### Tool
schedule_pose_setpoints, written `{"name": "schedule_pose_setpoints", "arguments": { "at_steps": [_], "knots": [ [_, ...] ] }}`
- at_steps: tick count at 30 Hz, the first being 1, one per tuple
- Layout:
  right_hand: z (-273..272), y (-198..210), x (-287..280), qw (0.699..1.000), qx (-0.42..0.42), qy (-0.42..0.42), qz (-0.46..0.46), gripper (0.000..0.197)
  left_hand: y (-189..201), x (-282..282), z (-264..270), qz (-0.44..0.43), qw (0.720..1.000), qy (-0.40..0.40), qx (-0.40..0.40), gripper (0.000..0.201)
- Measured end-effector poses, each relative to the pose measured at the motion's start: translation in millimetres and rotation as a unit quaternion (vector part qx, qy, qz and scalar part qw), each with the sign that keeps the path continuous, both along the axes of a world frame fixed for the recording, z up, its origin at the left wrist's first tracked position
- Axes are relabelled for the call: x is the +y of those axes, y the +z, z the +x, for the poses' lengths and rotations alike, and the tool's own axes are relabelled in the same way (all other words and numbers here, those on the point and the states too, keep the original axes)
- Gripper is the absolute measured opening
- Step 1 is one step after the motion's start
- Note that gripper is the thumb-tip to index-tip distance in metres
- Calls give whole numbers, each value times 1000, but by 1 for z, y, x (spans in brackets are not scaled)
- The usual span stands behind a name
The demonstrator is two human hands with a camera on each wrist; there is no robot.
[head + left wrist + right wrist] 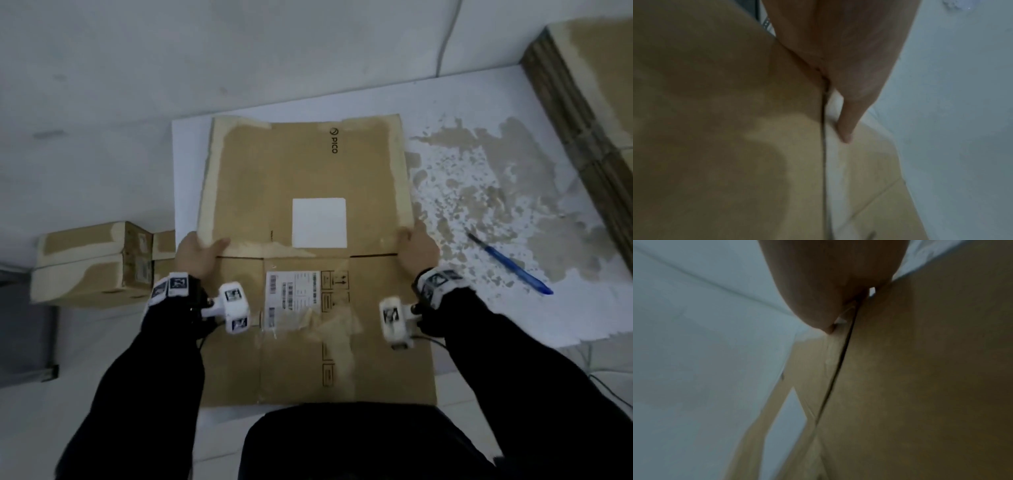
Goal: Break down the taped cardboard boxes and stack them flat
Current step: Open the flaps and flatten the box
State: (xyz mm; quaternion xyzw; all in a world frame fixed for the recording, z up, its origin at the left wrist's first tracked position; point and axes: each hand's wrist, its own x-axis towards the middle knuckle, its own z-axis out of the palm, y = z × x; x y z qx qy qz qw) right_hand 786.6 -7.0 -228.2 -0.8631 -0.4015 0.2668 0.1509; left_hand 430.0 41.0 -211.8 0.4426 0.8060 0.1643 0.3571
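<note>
Head view: dim, flat, bluish light; no hard shadows, no glare. Flattened cardboard box fairly sharp; edges around it soften and straight lines bow outward. Both wrist views: darker, strongly blurred and grainy, cardboard beside each hand out of focus.

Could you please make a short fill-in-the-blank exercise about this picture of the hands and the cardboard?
1. Both hands, the left hand and the right hand, hold the flattened ____ box.
2. The pen on the right is ____ in colour.
3. The word printed near the box's far edge is ____.
4. A box still not flattened stands to the person's ____.

Missing words: cardboard; blue; PICO; left
</note>
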Motion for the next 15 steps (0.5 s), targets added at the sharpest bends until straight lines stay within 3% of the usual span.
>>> {"name": "schedule_pose_setpoints", "arguments": {
  "at_steps": [3,6,10,13,15],
  "knots": [
    [-1,13,-11,994,-72,59,57,48,16,-10,11,62,997,-23,36,41],
    [24,40,-6,990,10,54,131,35,40,-10,43,100,994,-31,30,37],
    [118,84,1,983,33,42,177,27,70,0,107,143,988,-39,-41,49],
    [205,113,-4,980,26,22,195,30,92,8,190,176,978,-54,-99,36],
    [266,125,-6,975,18,8,223,21,102,12,256,186,970,-61,-146,28]
  ]
}}
